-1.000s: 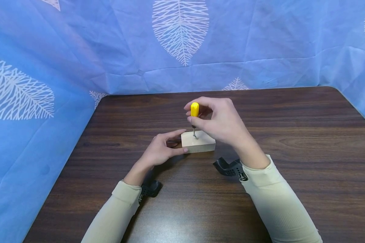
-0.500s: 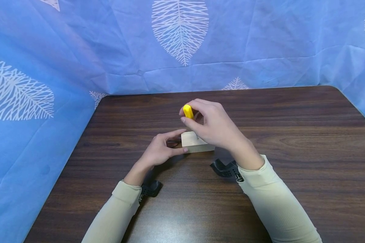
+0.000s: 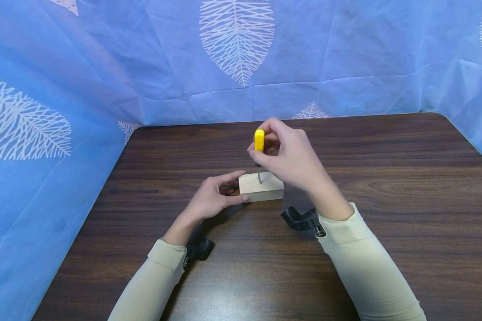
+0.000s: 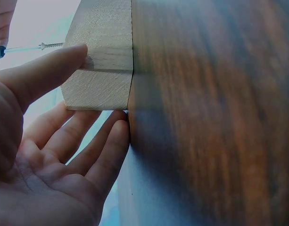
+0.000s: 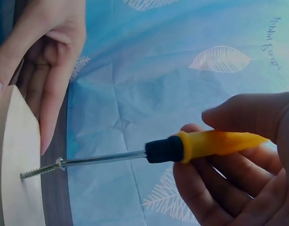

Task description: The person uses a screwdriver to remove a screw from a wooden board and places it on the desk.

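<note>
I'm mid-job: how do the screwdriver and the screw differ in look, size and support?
Look: the screwdriver has a yellow and black handle and a smooth shaft; the screw is silvery and threaded.
Size: the screwdriver is much longer than the screw.
Support: the right hand grips the screwdriver, while the screw stands tip-down at the wooden block.
Shared: both show bare metal.

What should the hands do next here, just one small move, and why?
Probably the right hand should tilt the screwdriver into line with the screw: in the right wrist view they meet at an angle, and thread shows above the wooden block, which the left hand holds.
</note>
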A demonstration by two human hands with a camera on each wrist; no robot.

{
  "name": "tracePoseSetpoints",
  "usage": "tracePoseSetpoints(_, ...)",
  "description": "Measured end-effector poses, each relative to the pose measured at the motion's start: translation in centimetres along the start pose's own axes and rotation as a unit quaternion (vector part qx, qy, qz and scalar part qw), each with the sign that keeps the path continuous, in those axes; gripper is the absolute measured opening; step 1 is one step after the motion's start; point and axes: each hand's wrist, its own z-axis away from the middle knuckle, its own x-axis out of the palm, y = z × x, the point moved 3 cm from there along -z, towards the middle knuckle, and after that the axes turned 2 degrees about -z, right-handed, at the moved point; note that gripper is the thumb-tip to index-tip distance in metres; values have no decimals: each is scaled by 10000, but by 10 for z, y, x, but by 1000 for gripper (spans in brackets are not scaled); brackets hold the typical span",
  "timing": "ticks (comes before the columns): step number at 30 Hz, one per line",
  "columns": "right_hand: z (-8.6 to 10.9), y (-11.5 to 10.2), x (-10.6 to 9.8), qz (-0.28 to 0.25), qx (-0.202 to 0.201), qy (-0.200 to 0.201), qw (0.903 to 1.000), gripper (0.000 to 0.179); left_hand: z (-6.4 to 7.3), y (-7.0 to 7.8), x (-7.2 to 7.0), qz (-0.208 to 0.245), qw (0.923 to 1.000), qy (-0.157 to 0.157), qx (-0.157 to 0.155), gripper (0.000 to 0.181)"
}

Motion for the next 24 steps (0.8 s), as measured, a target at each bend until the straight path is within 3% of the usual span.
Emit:
tracePoseSetpoints(12, 0, -2, -2, -51, 87, 55, 9999, 11, 0, 0, 0, 10, 10000, 23, 23, 70)
tracePoseSetpoints(19, 0, 1, 0, -154, 154, -103, 9997, 3, 0, 0, 0, 30, 10000, 14, 68, 69)
tracePoseSetpoints(24, 0, 0, 2, -37, -18, -178, 9998, 6, 0, 0, 0, -3, 10000, -13, 98, 70)
